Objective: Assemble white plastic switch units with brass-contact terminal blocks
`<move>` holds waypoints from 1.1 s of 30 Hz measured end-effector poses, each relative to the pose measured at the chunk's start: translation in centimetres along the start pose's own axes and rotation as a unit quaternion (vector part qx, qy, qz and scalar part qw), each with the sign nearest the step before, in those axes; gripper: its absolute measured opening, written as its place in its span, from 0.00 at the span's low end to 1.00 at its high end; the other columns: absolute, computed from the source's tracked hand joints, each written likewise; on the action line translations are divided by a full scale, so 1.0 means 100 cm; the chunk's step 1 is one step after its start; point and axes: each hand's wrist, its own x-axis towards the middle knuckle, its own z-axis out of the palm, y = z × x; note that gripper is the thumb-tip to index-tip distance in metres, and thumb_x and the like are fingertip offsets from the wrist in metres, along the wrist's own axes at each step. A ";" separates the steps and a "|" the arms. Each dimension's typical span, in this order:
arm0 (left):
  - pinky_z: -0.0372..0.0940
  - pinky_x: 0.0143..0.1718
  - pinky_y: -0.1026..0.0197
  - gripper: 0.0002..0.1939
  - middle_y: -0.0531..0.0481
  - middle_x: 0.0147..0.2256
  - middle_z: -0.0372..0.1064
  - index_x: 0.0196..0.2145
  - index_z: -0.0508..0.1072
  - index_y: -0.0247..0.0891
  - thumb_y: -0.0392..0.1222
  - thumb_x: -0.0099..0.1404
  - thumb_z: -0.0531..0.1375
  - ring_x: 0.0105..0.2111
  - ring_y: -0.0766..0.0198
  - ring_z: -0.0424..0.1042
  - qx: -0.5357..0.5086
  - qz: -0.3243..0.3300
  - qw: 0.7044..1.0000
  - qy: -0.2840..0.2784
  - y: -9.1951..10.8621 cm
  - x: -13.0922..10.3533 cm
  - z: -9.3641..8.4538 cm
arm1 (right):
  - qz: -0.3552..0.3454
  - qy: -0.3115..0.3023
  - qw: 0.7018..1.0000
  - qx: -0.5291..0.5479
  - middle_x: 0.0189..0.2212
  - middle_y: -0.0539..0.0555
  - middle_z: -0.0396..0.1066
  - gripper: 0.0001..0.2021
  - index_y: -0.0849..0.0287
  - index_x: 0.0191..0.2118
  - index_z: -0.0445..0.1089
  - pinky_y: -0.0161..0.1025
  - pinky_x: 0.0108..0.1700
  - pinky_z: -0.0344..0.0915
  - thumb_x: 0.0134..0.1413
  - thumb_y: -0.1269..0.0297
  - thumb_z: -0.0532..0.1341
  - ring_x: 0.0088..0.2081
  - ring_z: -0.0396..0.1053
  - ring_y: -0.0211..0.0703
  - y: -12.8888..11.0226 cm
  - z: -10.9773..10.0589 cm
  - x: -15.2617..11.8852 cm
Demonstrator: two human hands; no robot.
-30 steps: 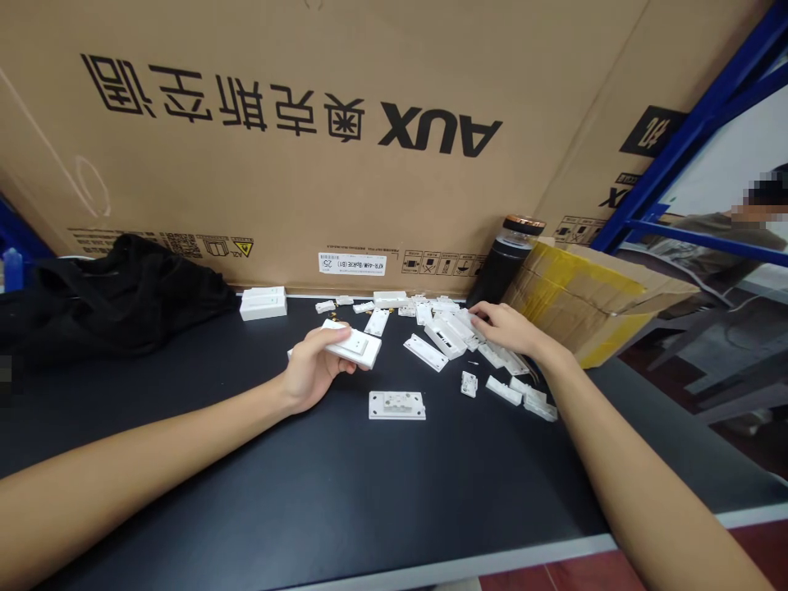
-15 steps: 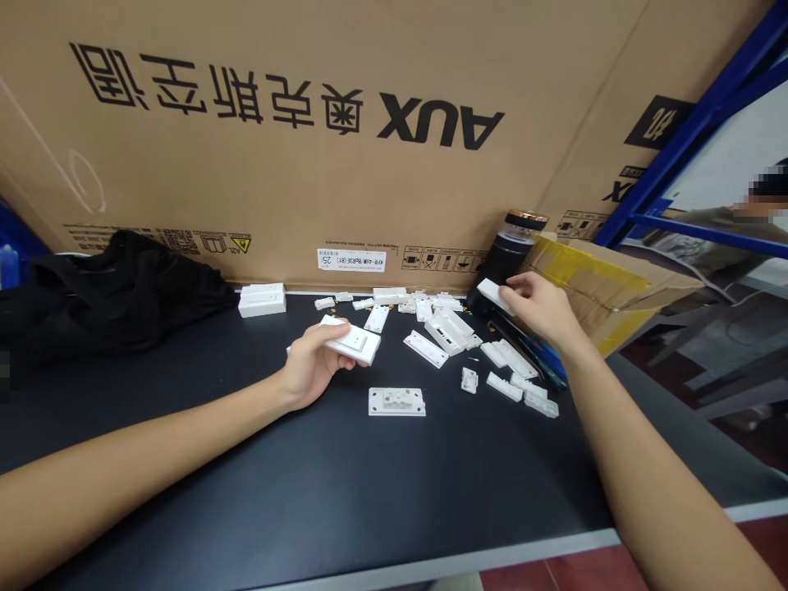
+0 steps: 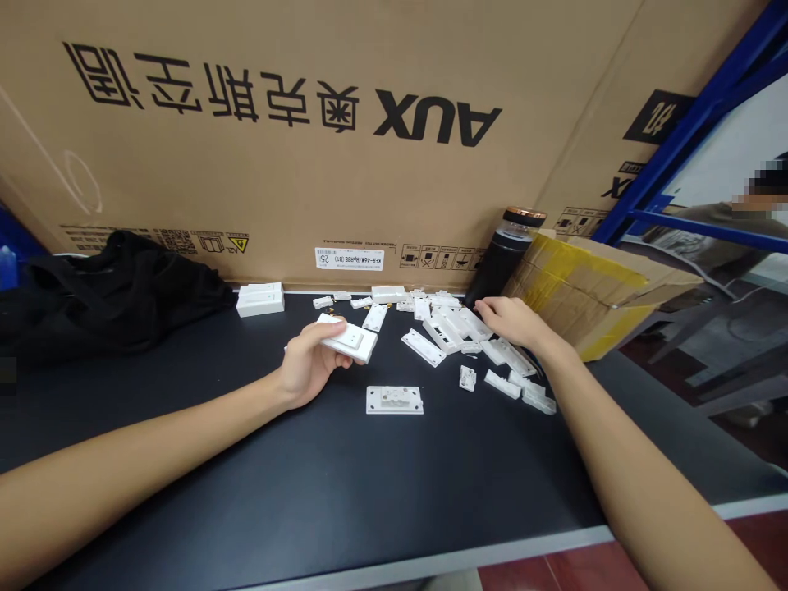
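Observation:
A white rectangular plate with a raised block (image 3: 352, 338) is gripped in my left hand (image 3: 308, 361), thumb on top. Toward the right, my right hand (image 3: 514, 320) rests over the pile of white plastic pieces (image 3: 452, 328), beside the black bottle; its fingers are bent, and whether anything is beneath them is hidden. Below the pile, a white plate with a part on it (image 3: 395, 400) lies flat on the black table (image 3: 345, 492). A small square white piece (image 3: 467, 378) and a white strip (image 3: 423, 347) lie near it.
Behind the table stands a large cardboard box (image 3: 277, 164). A black bottle (image 3: 498, 263) and a taped carton (image 3: 591, 287) are at the right. Black cloth (image 3: 116, 287) and a stack of white blocks (image 3: 260, 300) lie left. A person sits beyond the blue frame (image 3: 707, 123).
My right hand has moved left and down to the pile, and the white piece it held now lies among the others. My left hand keeps its plate almost where it was.

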 end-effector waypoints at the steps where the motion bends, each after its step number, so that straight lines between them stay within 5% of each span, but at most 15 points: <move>1: 0.65 0.21 0.68 0.08 0.47 0.23 0.75 0.28 0.77 0.33 0.42 0.56 0.66 0.22 0.63 0.75 0.001 0.000 1.000 -0.001 0.000 0.000 0.000 | 0.004 -0.001 1.000 -0.006 0.45 0.62 0.80 0.21 0.56 0.42 0.77 0.46 0.46 0.68 0.66 0.52 0.49 0.48 0.76 0.59 0.001 0.002 0.002; 12: 0.65 0.21 0.69 0.09 0.47 0.24 0.75 0.28 0.77 0.33 0.43 0.55 0.66 0.23 0.64 0.75 0.001 0.003 1.000 -0.006 -0.001 0.000 0.000 | -0.016 -0.038 0.999 -0.032 0.54 0.57 0.77 0.24 0.56 0.55 0.77 0.43 0.54 0.68 0.57 0.65 0.52 0.53 0.75 0.56 0.009 0.006 0.005; 17: 0.66 0.21 0.68 0.08 0.47 0.23 0.75 0.27 0.77 0.34 0.43 0.56 0.66 0.22 0.64 0.75 0.000 0.019 1.000 0.003 0.003 0.002 -0.003 | -0.030 -0.042 0.998 -0.045 0.49 0.54 0.80 0.22 0.53 0.50 0.79 0.43 0.52 0.69 0.53 0.67 0.55 0.49 0.76 0.53 0.012 0.001 0.004; 25: 0.68 0.20 0.67 0.06 0.51 0.22 0.74 0.25 0.74 0.36 0.40 0.53 0.65 0.21 0.65 0.74 -0.059 0.142 0.984 0.090 0.014 0.017 -0.021 | -0.077 -0.064 0.994 -0.042 0.35 0.53 0.80 0.16 0.54 0.45 0.80 0.39 0.41 0.69 0.54 0.63 0.59 0.37 0.76 0.47 0.015 -0.006 0.000; 33: 0.65 0.16 0.70 0.04 0.55 0.21 0.73 0.26 0.72 0.39 0.37 0.53 0.65 0.20 0.66 0.74 -0.057 0.169 0.977 0.115 0.018 0.022 -0.025 | -0.089 -0.055 0.994 -0.042 0.31 0.52 0.78 0.11 0.54 0.37 0.80 0.39 0.36 0.64 0.54 0.61 0.60 0.32 0.74 0.45 0.007 -0.005 0.000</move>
